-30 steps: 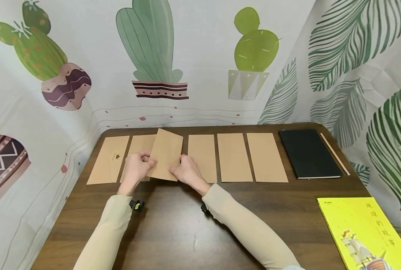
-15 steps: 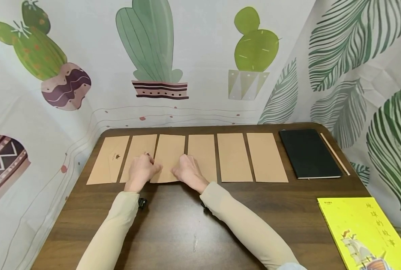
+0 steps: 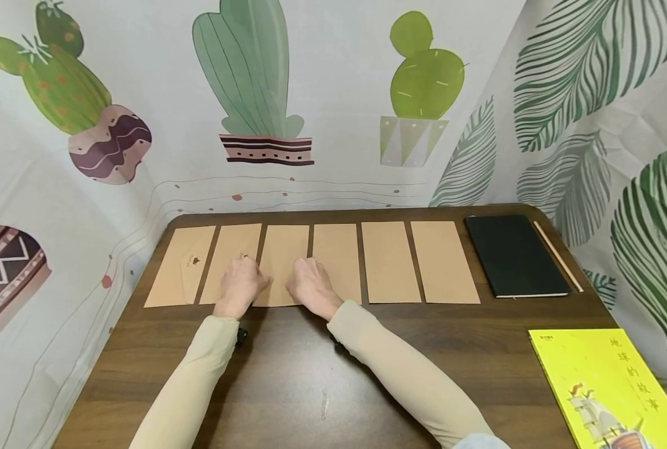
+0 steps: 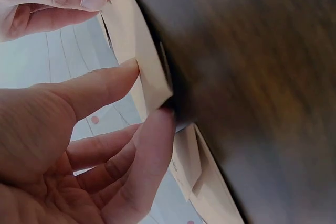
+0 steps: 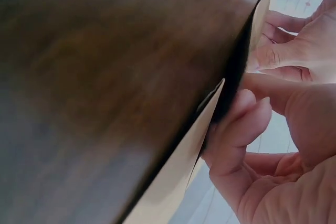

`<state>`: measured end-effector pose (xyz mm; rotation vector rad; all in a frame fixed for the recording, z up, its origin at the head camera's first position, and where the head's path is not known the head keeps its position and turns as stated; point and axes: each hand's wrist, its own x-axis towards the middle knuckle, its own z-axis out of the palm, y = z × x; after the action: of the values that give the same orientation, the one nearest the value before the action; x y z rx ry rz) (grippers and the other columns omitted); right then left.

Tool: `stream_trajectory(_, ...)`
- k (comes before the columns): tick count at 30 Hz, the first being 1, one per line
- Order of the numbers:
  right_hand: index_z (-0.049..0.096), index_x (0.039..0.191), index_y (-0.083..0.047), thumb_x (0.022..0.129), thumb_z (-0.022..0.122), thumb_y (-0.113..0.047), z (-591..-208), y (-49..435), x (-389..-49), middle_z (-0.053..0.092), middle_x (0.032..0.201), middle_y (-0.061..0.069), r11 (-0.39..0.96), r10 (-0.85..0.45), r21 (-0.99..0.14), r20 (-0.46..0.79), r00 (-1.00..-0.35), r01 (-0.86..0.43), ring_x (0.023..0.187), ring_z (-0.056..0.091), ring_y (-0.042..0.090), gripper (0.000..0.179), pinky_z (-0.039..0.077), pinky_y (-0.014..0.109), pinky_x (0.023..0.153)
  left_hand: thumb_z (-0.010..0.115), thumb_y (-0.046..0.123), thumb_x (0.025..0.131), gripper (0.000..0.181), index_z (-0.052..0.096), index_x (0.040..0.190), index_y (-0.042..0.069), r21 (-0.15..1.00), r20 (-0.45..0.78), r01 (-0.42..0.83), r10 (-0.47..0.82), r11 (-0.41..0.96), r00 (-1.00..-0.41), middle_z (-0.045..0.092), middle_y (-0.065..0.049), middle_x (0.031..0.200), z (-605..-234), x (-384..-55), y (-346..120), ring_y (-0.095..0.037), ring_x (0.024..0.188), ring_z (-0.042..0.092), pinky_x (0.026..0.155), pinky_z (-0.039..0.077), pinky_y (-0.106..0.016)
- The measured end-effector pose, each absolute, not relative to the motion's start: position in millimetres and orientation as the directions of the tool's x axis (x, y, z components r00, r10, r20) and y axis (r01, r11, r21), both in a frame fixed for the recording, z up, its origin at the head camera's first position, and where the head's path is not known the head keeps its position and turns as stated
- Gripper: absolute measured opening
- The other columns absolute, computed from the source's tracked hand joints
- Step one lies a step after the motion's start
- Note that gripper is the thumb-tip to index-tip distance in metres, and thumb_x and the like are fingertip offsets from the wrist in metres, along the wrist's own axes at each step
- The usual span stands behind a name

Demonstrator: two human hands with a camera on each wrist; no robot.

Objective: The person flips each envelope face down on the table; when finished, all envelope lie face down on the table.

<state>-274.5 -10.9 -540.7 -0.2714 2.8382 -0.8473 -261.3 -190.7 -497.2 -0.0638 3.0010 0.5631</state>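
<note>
A brown kraft envelope (image 3: 286, 246), third from the left in a row, lies on the dark wooden table with its plain side up. My left hand (image 3: 241, 284) pinches its near left corner; in the left wrist view the thumb (image 4: 107, 85) is on top and the index finger (image 4: 152, 150) at the corner's underside. At the near right part of the same envelope, my right hand (image 3: 312, 285) pinches the edge, its fingers (image 5: 239, 114) curled at the rim. The near edge bows slightly up in the wrist views.
To the left lie two envelopes, the outer one (image 3: 183, 268) showing its flap and a crown print. Plain envelopes (image 3: 390, 262) continue to the right. Beyond them are a black notebook (image 3: 515, 255), a pencil (image 3: 558, 257) and a yellow book (image 3: 603, 374). A patterned cloth hangs behind.
The envelope was held raised and tilted over its left neighbour; it has come down flat into the gap in the row. Both hands lowered with it, the left moving rightward.
</note>
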Motion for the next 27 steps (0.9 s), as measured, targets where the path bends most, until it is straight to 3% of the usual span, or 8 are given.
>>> stream_trajectory(3, 0.062, 0.060, -0.019, 0.086, 0.080, -0.016, -541.8, -11.6, -274.7, 0.069, 0.074, 0.001, 0.846, -0.228, -0.511, -0.089, -0.970, -0.153, 0.068, 0.063, 0.015, 0.032, 0.051, 0.027, 0.058, 0.083, 0.025, 0.092, 0.046, 0.062, 0.053, 0.011, 0.363, -0.098, -0.057, -0.023, 0.930, -0.995, 0.072, -0.013, 0.080, -477.5, -250.2, -180.9, -0.028, 0.072, 0.065, 0.060, 0.059, -0.049)
stream_trajectory(10, 0.066, 0.061, -0.018, 0.088, 0.081, -0.020, -543.1, -12.8, -275.0, 0.074, 0.079, 0.003, 0.871, -0.236, -0.461, -0.089, -0.968, -0.170, 0.068, 0.066, 0.015, 0.031, 0.053, 0.028, 0.058, 0.082, 0.022, 0.085, 0.046, 0.051, 0.052, 0.017, 0.321, -0.002, -0.003, -0.003, 0.947, -1.000, 0.059, -0.007, 0.071, -524.8, -273.0, -199.1, -0.025, 0.063, 0.050, 0.050, 0.050, -0.048)
stream_trajectory(13, 0.061, 0.061, -0.016, 0.089, 0.080, -0.018, -539.8, -11.9, -273.3, 0.071, 0.076, 0.004, 0.860, -0.239, -0.482, -0.096, -0.966, -0.165, 0.065, 0.062, 0.015, 0.033, 0.052, 0.028, 0.057, 0.081, 0.027, 0.086, 0.049, 0.047, 0.051, 0.020, 0.373, 0.013, 0.028, 0.025, 0.927, -1.000, 0.053, 0.000, 0.065, -534.3, -277.1, -206.7, -0.019, 0.060, 0.046, 0.047, 0.046, -0.040)
stream_trajectory(15, 0.059, 0.066, -0.016, 0.091, 0.080, -0.019, -535.5, -11.6, -268.5, 0.068, 0.075, 0.003, 0.852, -0.242, -0.496, -0.090, -0.966, -0.167, 0.065, 0.059, 0.015, 0.033, 0.052, 0.028, 0.058, 0.079, 0.027, 0.089, 0.047, 0.049, 0.055, 0.015, 0.421, 0.000, 0.020, 0.022, 0.907, -1.000, 0.047, 0.000, 0.063, -519.2, -267.8, -205.3, -0.019, 0.059, 0.043, 0.049, 0.044, -0.039)
stream_trajectory(17, 0.064, 0.076, -0.011, 0.095, 0.081, -0.020, -517.9, -10.6, -257.8, 0.068, 0.078, 0.004, 0.826, -0.247, -0.538, -0.079, -0.966, -0.167, 0.066, 0.059, 0.015, 0.026, 0.054, 0.028, 0.060, 0.080, 0.026, 0.092, 0.040, 0.063, 0.063, 0.005, 0.463, 0.039, 0.023, 0.005, 0.886, -0.999, 0.059, -0.005, 0.063, -498.5, -253.8, -204.1, -0.020, 0.059, 0.054, 0.053, 0.050, -0.041)
stream_trajectory(19, 0.069, 0.092, -0.007, 0.098, 0.081, -0.023, -497.5, -10.5, -245.9, 0.070, 0.084, 0.005, 0.805, -0.249, -0.565, -0.049, -0.967, -0.179, 0.068, 0.062, 0.016, 0.022, 0.057, 0.028, 0.063, 0.079, 0.022, 0.095, 0.031, 0.074, 0.084, -0.005, 0.493, 0.080, 0.026, -0.016, 0.870, -0.997, 0.072, -0.017, 0.073, -478.1, -240.5, -205.5, -0.030, 0.065, 0.068, 0.061, 0.057, -0.046)
stream_trajectory(22, 0.070, 0.115, 0.001, 0.101, 0.080, -0.029, -466.8, -13.5, -230.6, 0.074, 0.093, 0.008, 0.774, -0.254, -0.606, -0.027, -0.967, -0.186, 0.072, 0.067, 0.016, 0.034, 0.061, 0.026, 0.069, 0.078, 0.018, 0.098, 0.033, 0.077, 0.114, -0.011, 0.466, 0.150, 0.008, -0.070, 0.885, -0.986, 0.081, -0.028, 0.097, -453.7, -226.8, -209.6, -0.044, 0.083, 0.079, 0.070, 0.063, -0.054)
stream_trajectory(27, 0.070, 0.123, -0.001, 0.101, 0.079, -0.036, -456.1, -29.3, -225.2, 0.070, 0.088, 0.005, 0.769, -0.281, -0.614, -0.071, -0.957, -0.180, 0.069, 0.064, 0.012, 0.042, 0.058, 0.022, 0.068, 0.075, 0.019, 0.100, 0.034, 0.076, 0.117, -0.011, 0.433, 0.190, -0.011, -0.103, 0.901, -0.976, 0.081, -0.026, 0.092, -445.8, -225.2, -228.3, -0.045, 0.084, 0.078, 0.069, 0.062, -0.055)
